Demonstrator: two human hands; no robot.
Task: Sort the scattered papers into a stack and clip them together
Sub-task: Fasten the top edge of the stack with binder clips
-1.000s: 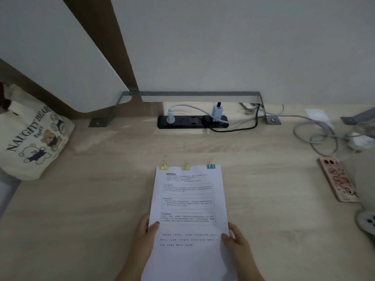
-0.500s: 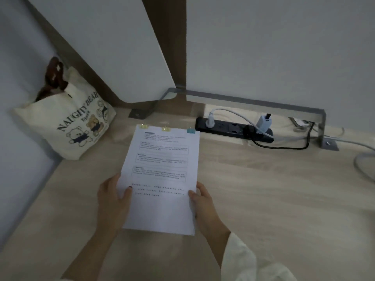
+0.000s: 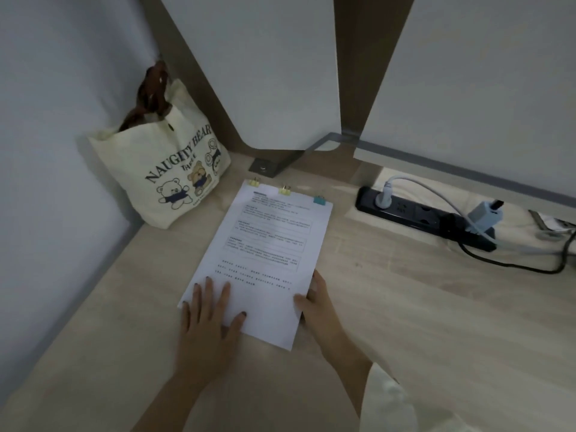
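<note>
Already the stack of papers (image 3: 265, 260) lies flat on the desk (image 3: 405, 322) at centre frame, its long axis running from the lower centre up toward the tote bag (image 3: 168, 169) at upper left, with three binder clips (image 3: 285, 190) along its far edge. The left hand (image 3: 207, 319) rests open, palm down, on the near left corner; the right hand (image 3: 318, 304) pinches the near right edge (thumb on top). Both hands sit at the unclipped end, equally near.
</note>
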